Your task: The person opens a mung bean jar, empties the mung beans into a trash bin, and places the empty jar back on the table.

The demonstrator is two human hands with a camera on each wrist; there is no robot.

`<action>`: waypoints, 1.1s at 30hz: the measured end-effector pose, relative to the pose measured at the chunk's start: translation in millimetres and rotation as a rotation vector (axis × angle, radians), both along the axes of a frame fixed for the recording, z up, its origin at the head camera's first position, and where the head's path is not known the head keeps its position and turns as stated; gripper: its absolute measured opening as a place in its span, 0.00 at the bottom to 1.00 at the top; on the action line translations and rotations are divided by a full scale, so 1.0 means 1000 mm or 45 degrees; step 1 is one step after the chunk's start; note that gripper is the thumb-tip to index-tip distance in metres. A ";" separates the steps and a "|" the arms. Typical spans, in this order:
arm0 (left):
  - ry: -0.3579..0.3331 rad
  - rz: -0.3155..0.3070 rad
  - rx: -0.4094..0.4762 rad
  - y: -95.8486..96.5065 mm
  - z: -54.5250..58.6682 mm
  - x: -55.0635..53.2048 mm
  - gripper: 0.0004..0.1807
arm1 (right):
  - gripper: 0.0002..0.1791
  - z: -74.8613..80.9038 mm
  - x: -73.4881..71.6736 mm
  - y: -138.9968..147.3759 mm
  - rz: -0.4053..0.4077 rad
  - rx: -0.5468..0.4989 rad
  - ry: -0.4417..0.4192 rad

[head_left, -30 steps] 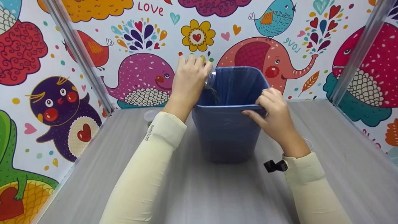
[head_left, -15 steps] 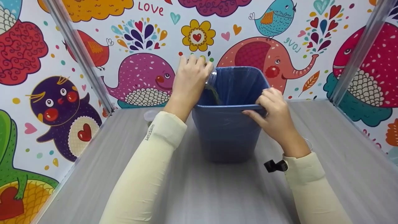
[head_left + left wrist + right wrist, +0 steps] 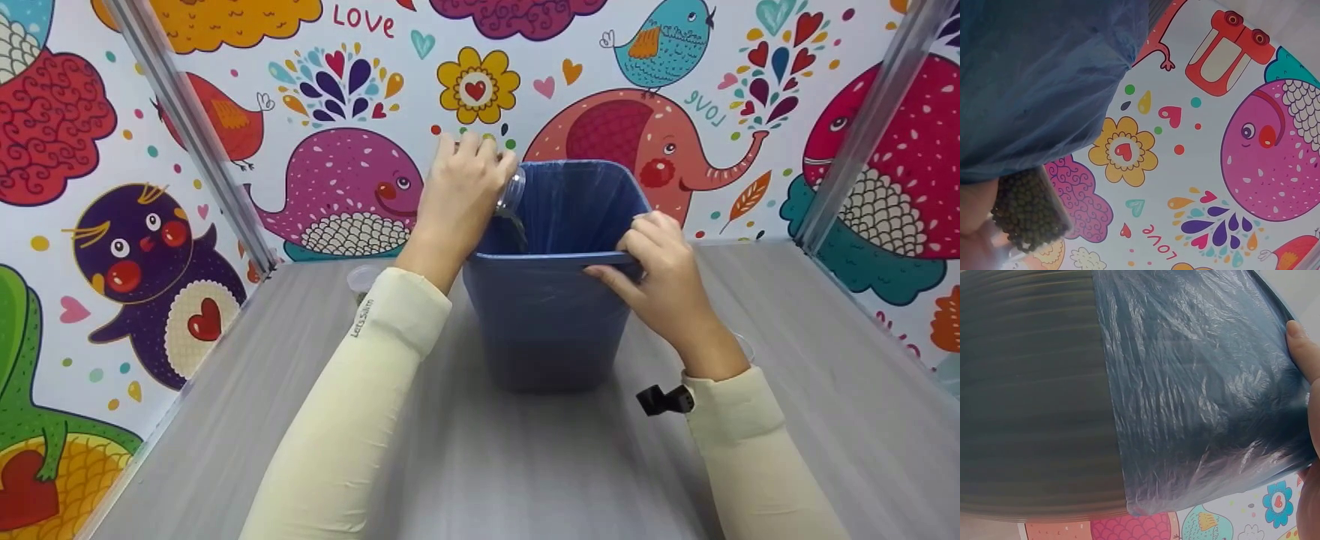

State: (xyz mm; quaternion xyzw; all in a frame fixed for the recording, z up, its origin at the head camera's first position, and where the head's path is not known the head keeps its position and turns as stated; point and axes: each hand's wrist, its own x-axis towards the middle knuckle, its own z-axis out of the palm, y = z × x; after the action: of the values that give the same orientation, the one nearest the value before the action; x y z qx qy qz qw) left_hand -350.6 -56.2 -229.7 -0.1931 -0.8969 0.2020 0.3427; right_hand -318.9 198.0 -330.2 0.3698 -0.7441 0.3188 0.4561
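Note:
My left hand [image 3: 466, 184] grips a clear jar [image 3: 513, 191] tipped on its side over the left rim of a blue trash bin [image 3: 551, 322]. Small round green beans [image 3: 1030, 211] fill part of the jar in the left wrist view, and a thin stream of them runs down into the bin. My right hand [image 3: 664, 262] holds the bin's near right corner, thumb outside and fingers over the rim. A thin blue bag [image 3: 1202, 382] lines the bin and folds over its outside. The bin's floor is hidden.
A clear lidded container [image 3: 361, 281] stands at left, partly behind my left sleeve. The edge of another clear object [image 3: 744, 346] shows behind my right wrist. Printed wall panels [image 3: 337, 195] with metal posts [image 3: 199, 139] enclose the grey table [image 3: 480, 465].
My left hand and the jar have shifted very slightly to the right. The bean stream was faint, grew plainer, and still runs now. My right hand and the bin stay put.

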 end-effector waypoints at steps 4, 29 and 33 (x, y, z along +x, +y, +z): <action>0.003 0.001 -0.016 0.000 0.000 0.000 0.28 | 0.24 0.000 0.000 0.000 0.006 -0.003 0.002; -0.020 0.049 -0.124 0.003 0.001 0.001 0.31 | 0.24 0.000 0.001 -0.001 0.002 -0.001 -0.002; -0.007 0.047 -0.136 0.003 0.001 0.002 0.31 | 0.24 0.000 0.000 0.000 0.002 0.002 0.002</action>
State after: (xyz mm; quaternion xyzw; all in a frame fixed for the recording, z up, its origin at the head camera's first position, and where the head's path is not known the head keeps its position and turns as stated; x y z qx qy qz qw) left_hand -349.1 -53.0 -228.3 -0.1951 -0.8891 0.2555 0.3258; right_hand -318.9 197.6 -330.1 0.3709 -0.7437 0.3185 0.4560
